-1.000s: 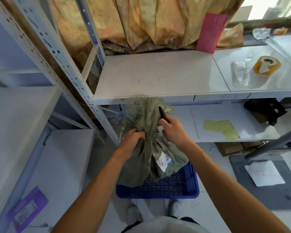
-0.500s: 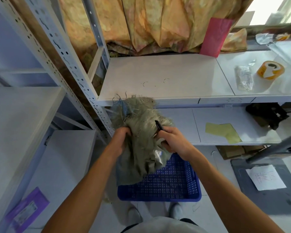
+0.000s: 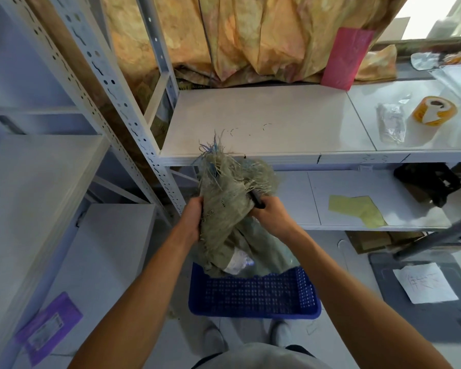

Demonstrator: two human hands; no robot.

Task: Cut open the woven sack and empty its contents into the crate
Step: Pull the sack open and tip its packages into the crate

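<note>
I hold a grey-green woven sack (image 3: 224, 209) with a frayed top above a blue plastic crate (image 3: 253, 296) on the floor. My left hand (image 3: 193, 217) grips the sack's left side. On the right side, my right hand (image 3: 269, 215) clutches the sack together with a black cutter (image 3: 256, 199) that sticks up from the fist. At the sack's lower end a white packet (image 3: 237, 262) shows, hanging over the crate's far edge. The crate's mesh bottom looks bare.
White metal shelving (image 3: 277, 155) stands just behind the sack, with a perforated post (image 3: 133, 129) to the left. On the shelves lie a tape roll (image 3: 434, 110), a plastic bag (image 3: 390, 122), a yellow sheet (image 3: 357, 209) and a pink folder (image 3: 343, 59). My shoes (image 3: 250, 336) are below the crate.
The sack has been lifted and bunched up higher, its frayed top rising toward the shelf edge. Its lower end has come up off the crate, and a white packet now shows there.
</note>
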